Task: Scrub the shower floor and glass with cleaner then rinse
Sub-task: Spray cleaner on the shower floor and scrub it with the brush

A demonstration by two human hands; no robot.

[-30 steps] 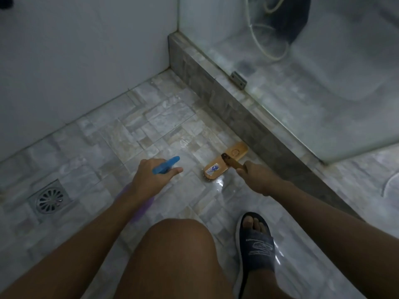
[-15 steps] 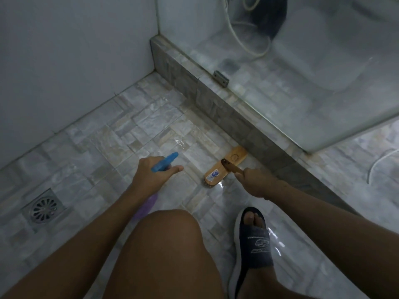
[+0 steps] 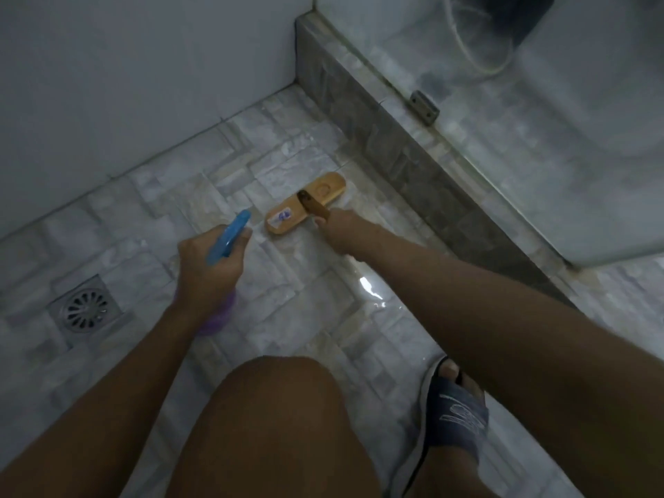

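Advanced since the earlier frame: wooden scrub brush (image 3: 305,207), now farther up the wet tiled floor (image 3: 201,195), near the stone curb (image 3: 406,163). Right hand (image 3: 341,231): fingers clenched on brush handle. Left hand (image 3: 212,264): fingers grasping blue-nozzled spray bottle (image 3: 228,237); floor scrubbing likely underway, glass (image 3: 539,138) pending.

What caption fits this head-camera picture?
Crouched on wet tiles, right hand works a wooden brush while left hand aims a spray bottle.

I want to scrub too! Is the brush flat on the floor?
Yes, flat: the brush lies wooden back up on the wet floor, right hand holding its handle.
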